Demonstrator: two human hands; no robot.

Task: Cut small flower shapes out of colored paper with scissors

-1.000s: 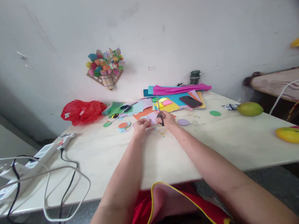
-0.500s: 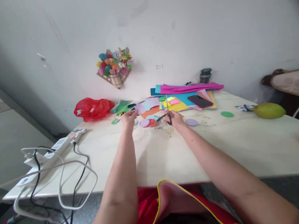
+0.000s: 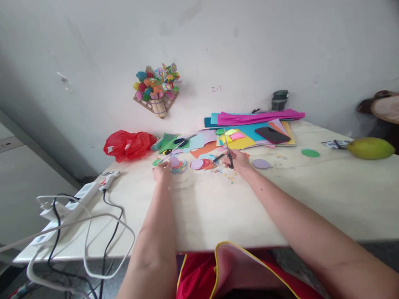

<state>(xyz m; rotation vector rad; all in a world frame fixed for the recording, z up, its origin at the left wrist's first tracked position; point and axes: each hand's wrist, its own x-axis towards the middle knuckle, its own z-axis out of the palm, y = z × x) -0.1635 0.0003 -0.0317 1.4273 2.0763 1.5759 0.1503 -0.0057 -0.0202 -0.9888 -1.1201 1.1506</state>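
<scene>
My right hand (image 3: 239, 161) grips a pair of scissors (image 3: 230, 159) with dark handles, blades pointing up and away. My left hand (image 3: 162, 172) rests low over the table at the left, its fingers apart, close beside a green paper disc (image 3: 156, 162). Just right of it, a purple paper flower shape (image 3: 175, 162) lies on other coloured cut-outs. A pile of paper discs (image 3: 197, 164), lilac and red among them, sits between my hands. Small paper scraps (image 3: 231, 179) are scattered below the scissors. Another lilac disc (image 3: 261, 164) lies right of my right hand.
Coloured sheets (image 3: 249, 133) and a dark phone (image 3: 272, 135) lie at the back. A red plastic bag (image 3: 128, 145) stands back left. A power strip (image 3: 68, 211) with loose cables occupies the left edge. A green-yellow fruit (image 3: 370, 148) and a green disc (image 3: 310, 153) lie right.
My left hand has let go of the purple flower shape, which now lies on the cut-outs, and has moved left and nearer. My right hand still holds the scissors. The view has shifted slightly.
</scene>
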